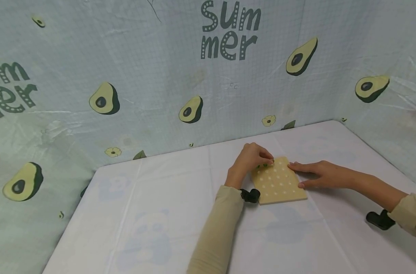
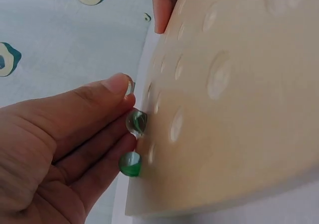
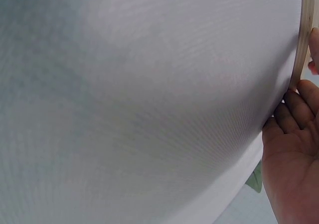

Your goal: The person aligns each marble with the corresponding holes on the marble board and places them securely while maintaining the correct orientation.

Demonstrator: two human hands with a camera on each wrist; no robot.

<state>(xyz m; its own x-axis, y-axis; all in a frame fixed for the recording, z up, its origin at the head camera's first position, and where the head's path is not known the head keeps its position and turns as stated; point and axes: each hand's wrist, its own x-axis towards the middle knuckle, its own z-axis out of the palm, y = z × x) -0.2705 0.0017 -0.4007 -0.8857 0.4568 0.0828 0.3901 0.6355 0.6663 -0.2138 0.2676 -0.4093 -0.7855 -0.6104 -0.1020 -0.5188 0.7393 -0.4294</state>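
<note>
A pale wooden board (image 1: 279,186) with rows of round dimples lies on the table. My left hand (image 1: 250,158) is over its far left part and pinches a clear marble (image 2: 130,86) between thumb and finger, right at the board's surface. Beside the pinched one, two glass marbles with green swirls, a middle marble (image 2: 137,122) and a lower marble (image 2: 130,164), sit on the board in one row. My right hand (image 1: 325,174) rests at the board's right side, fingers extended and touching its edge (image 3: 301,50). Several dimples hold no marble.
A white cloth with faint panda prints covers the table (image 1: 153,213). Behind it hangs a curtain (image 1: 153,76) printed with avocados and lettering. Each wrist wears a black camera, the left camera (image 1: 250,195) close to the board's near left edge.
</note>
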